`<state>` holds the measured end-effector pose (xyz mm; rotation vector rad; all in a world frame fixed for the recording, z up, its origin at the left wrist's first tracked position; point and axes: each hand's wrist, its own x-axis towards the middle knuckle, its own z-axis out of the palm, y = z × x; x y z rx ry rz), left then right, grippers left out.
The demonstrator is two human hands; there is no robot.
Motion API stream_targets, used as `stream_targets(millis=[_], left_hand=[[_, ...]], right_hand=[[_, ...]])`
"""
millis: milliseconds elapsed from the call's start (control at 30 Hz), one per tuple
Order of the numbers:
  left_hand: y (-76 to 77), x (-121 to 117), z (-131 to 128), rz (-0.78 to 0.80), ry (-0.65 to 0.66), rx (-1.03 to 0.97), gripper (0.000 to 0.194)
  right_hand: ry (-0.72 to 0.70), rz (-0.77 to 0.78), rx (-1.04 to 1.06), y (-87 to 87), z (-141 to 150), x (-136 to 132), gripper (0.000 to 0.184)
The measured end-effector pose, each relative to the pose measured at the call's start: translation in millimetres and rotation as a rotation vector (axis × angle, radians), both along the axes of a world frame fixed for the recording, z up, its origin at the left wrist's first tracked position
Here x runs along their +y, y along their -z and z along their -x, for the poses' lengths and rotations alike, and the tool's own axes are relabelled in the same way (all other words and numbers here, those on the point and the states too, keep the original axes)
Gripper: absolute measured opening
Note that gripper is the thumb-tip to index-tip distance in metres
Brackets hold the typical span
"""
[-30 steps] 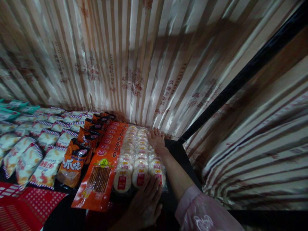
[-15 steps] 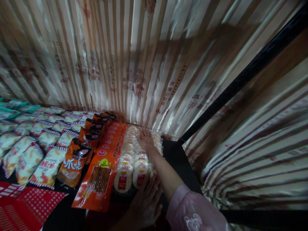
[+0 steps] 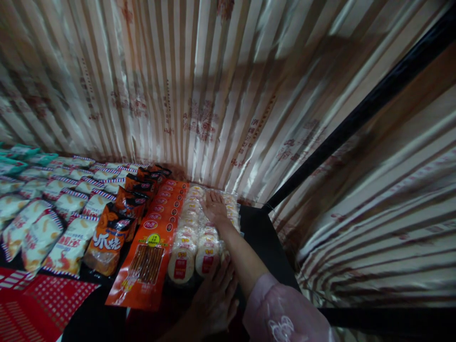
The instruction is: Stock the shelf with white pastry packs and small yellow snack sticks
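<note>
Rows of round, clear-wrapped rice crackers with red labels stand at the right end of the shelf. My right hand lies flat on the back of these rows, fingers stretched out. At the front, my left hand has its fingers extended and rests against the near right rice cracker pack, partly covering it. An orange packet of brown snack sticks lies just left of the crackers, with more orange packets layered behind it.
Orange-and-black snack bags and white snack bags fill the shelf leftward, with green bags farther off. A red basket sits at lower left. A striped curtain hangs behind, and a black pole slants at right.
Both hands keep almost the same places on the rice crackers. The view has shifted very slightly; nothing has been picked up or let go.
</note>
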<state>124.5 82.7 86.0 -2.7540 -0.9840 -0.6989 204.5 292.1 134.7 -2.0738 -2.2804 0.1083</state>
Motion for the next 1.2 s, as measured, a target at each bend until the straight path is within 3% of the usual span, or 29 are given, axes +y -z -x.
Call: stream_targets(millis=[367,567,667,800,967,1200], left_hand=[[1.7,-0.1,-0.1,0.012,0.017,0.022,0.051],[0.4,0.4,0.8,-0.009,0.01,0.014,0.053],[-0.2,-0.1,1.7,0.002,0.014,0.001,0.053],[8.9,-1.7,0.1,-0.006,0.005,-0.046,0.05],[15.1,-3.5,-2.6,0.001,-0.003,-0.083,0.048],[8.7,-3.4,-2.9,0.002,-0.022,-0.133,0.05]], right_hand=[[0.014,-0.029,0.022,6.1,0.6,1.1,0.066],[-0.016,-0.061,0.027,-6.2,-3.0,-0.4,0.06],[-0.042,-0.127,0.043,-17.7,-1.4,-12.2,0.06],[-0.05,-0.094,0.08,-26.4,10.4,-40.1,0.061],[-0.005,-0.057,0.134,-19.2,26.5,-68.6,0.061],[-0.009,-0.042,0.14,-9.7,27.6,-77.2,0.065]])
